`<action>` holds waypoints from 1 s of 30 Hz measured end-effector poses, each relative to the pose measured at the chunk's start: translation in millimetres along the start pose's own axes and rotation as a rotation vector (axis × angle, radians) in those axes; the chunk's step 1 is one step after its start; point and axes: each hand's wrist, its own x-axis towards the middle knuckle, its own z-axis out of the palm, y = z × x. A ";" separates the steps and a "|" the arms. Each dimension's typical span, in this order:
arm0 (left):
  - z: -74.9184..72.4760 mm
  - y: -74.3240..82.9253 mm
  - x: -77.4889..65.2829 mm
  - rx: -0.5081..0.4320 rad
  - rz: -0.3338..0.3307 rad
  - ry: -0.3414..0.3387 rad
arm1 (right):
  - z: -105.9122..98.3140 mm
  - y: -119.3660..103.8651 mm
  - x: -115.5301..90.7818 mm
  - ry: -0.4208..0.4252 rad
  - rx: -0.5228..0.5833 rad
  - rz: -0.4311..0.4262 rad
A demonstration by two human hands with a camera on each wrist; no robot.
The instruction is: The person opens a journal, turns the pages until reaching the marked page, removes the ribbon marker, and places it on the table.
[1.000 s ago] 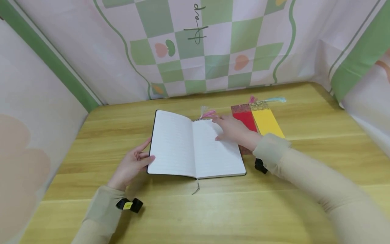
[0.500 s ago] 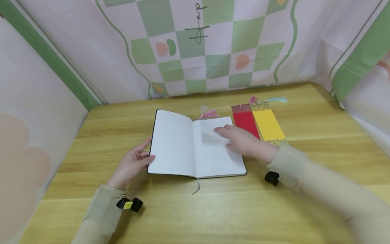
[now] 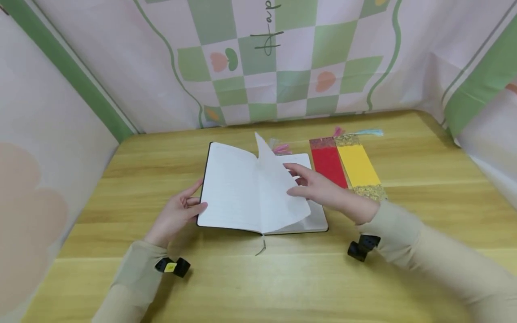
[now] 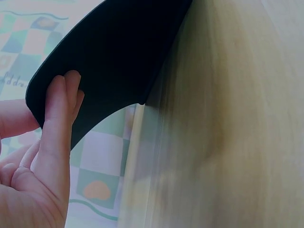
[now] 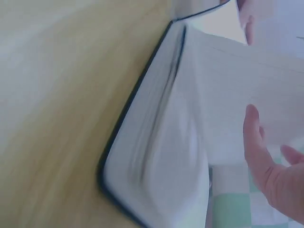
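Green-and-white checked cloth point(image 3: 260, 93) is hung behind a wooden table point(image 3: 258, 282), where an open notebook point(image 3: 230, 188) is set near the middle. Its left cover is pinched at the outer edge between the thumb and fingers of the left hand point(image 3: 175, 215). One page point(image 3: 278, 193) is raised beside the right hand point(image 3: 323, 190), which is held half open, thumb and fingers apart, with nothing gripped. Tasselled red point(image 3: 329, 167) and yellow bookmarks point(image 3: 359, 167) are laid side by side, right of the notebook.

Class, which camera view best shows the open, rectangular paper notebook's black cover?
Left wrist: the notebook's black cover shows its broad outer face. The head and right wrist views show mainly its thin edges beside white pages.
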 end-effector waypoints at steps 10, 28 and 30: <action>2.0 1.5 0.8 -0.027 0.020 -0.002 | 28.2 -10.5 20.7 -0.084 0.153 0.031; -0.8 0.9 -1.1 -0.135 0.062 -0.076 | 75.6 -29.4 44.7 -0.151 -0.633 0.134; -2.1 0.4 -0.6 -0.143 0.054 -0.080 | 78.3 -29.9 46.1 -0.156 -0.648 0.165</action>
